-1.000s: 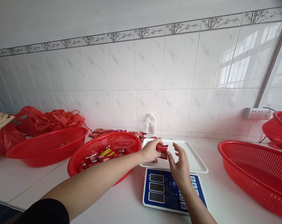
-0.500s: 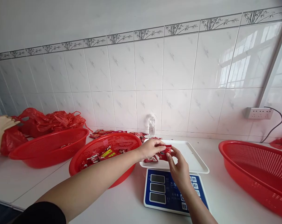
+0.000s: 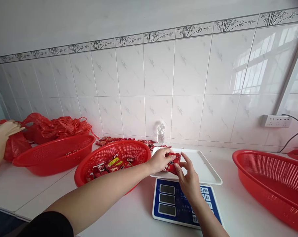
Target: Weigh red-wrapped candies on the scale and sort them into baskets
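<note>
Over the white weighing tray [image 3: 205, 164] of a blue-faced digital scale [image 3: 167, 199], both my hands are at a small red snack packet [image 3: 173, 167]. My left hand [image 3: 161, 160] pinches it from the left, thumb across its front. My right hand [image 3: 188, 176] is at the packet's right edge, thumb against the front and forefinger near the upper corner. Whatever lies under the packet on the tray is mostly hidden. To the left, a red perforated basket [image 3: 81, 164] holds several red packets and some with yellow labels [image 3: 115, 161]; my left forearm crosses its front.
Another red basket [image 3: 50, 164] stands farther left, before a heap of red plastic bags [image 3: 65, 126]. Another person's hand [image 3: 8, 128] grips a bag there. More packets [image 3: 107, 140] and a clear bottle [image 3: 161, 133] line the wall. A large red basket [image 3: 247, 177] stands right, below a socket strip [image 3: 277, 121].
My left hand has moved slightly down and my right forefinger has lifted a little away from the packet. The packet lying on the tray is now hidden. The view has shifted slightly.
</note>
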Tool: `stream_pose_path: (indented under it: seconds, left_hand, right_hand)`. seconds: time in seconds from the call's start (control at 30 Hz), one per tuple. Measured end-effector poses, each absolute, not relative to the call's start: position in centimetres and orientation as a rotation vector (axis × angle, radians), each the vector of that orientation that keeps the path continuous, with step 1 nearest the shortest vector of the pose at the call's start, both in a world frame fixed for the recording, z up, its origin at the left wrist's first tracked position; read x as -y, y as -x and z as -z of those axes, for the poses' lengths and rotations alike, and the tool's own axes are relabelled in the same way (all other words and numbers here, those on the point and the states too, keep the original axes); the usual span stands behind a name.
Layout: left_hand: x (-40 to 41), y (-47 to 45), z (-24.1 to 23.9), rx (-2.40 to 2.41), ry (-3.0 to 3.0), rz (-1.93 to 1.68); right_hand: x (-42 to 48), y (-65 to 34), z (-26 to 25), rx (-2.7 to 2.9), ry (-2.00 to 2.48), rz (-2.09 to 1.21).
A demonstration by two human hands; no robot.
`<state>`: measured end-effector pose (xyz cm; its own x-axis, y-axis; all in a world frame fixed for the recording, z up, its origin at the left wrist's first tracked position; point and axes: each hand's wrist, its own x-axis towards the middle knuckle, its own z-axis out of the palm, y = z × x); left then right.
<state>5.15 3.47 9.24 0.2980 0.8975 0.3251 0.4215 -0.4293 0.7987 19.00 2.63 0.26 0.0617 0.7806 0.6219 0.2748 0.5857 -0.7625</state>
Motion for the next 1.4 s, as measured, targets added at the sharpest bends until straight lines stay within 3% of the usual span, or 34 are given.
stream_pose_path:
  seconds: [0.5, 0.73, 0.9, 1.1, 1.4]
  left_hand:
    - [-3.7, -5.0, -8.7, -1.212, -1.962, -1.002]
    - [-4.9, -0.9, -10.7, -1.340, -1.993, -1.016]
    - [-5.8, 5.7, -10.7, -1.862, -2.152, -0.477]
    - [-4.4, 10.6, -7.8, -1.928, -2.064, 0.077]
    - [-4.9, 9.8, -5.3, -1.779, -2.136, 0.205]
  right_hand:
    - [-2.4, -19.0, -0.4, 1.498, 0.912, -0.477]
    - [-3.5, -19.8, -0.1, 1.699, 1.162, -0.100]
    - [-3.9, -19.9, 0.3, 1.772, 1.247, 0.134]
    - [-3.7, -19.6, 0.5, 1.750, 1.159, 0.178]
    - [-3.3, -19.6, 0.2, 1.720, 1.036, 0.113]
